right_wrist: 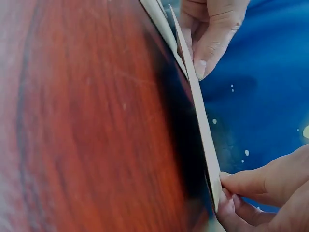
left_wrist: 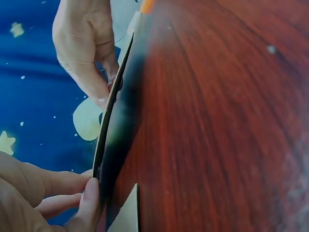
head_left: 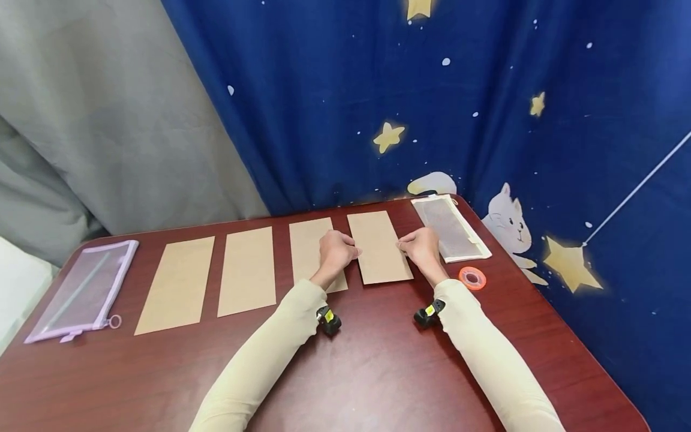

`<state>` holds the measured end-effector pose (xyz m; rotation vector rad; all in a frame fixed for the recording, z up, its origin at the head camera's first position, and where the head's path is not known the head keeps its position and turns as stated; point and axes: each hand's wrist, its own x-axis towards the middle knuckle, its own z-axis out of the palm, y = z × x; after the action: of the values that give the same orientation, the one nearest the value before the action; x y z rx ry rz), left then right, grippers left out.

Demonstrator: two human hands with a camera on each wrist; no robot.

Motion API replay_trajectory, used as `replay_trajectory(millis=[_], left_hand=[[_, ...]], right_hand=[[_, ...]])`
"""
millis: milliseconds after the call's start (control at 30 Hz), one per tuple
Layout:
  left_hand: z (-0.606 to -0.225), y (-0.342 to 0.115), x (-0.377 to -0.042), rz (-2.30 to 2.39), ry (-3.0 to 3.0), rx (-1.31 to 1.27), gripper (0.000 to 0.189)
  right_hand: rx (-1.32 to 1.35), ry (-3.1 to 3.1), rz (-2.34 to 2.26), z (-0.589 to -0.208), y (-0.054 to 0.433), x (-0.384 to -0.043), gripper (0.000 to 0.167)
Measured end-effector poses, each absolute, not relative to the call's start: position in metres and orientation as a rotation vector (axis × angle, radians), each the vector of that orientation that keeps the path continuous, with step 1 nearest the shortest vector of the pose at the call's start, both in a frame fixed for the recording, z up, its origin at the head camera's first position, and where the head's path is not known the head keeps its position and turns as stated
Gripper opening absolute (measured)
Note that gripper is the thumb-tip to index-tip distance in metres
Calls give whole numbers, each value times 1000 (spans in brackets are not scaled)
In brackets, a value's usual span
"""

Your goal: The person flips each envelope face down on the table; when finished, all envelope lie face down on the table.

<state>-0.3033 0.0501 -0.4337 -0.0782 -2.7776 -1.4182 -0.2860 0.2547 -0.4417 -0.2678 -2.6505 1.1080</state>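
Both hands hold a rectangular piece of brown kraft paper [head_left: 379, 246] by its long sides; whether it is a flat sheet or an envelope I cannot tell. My left hand [head_left: 336, 253] pinches the left edge between thumb and fingers. On the opposite edge, my right hand [head_left: 423, 247] pinches it the same way. Seen edge-on in the right wrist view, the kraft paper [right_wrist: 205, 130] stands slightly off the dark red table. Beneath my left hand lies another brown piece [head_left: 310, 237], partly covered by that hand.
Two more brown pieces [head_left: 249, 270] [head_left: 178, 282] lie leftward in a row. A lilac mesh zip pouch [head_left: 89, 288] lies at the table's far left. Near my right hand are a white-edged mesh pouch [head_left: 450, 228] and an orange ring-shaped roll [head_left: 472, 278]. Curtains hang behind the table [head_left: 378, 360].
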Motion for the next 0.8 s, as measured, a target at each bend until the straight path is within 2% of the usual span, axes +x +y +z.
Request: replay_trajectory(millis=[167, 367, 467, 533, 667, 800], left_hand=[[-435, 46, -304, -1255, -2817, -145, 7], [-434, 39, -304, -1145, -2821, -190, 44], [-432, 34, -305, -1102, -2829, -215, 52], [-431, 32, -306, -1084, -2842, -224, 45], [-425, 20, -305, -1128, -2910, -210, 11], [-409, -8, -301, -1128, -3017, -455, 32]], right_hand=[[-270, -2703, 994, -443, 245, -292, 8], [-225, -2731, 913, -441, 232, -297, 6], [-189, -2746, 887, -440, 226, -299, 6], [-183, -2758, 885, -438, 226, -298, 7], [-156, -2804, 888, -432, 233, -295, 11], [-33, -2846, 860, -421, 252, -289, 21]])
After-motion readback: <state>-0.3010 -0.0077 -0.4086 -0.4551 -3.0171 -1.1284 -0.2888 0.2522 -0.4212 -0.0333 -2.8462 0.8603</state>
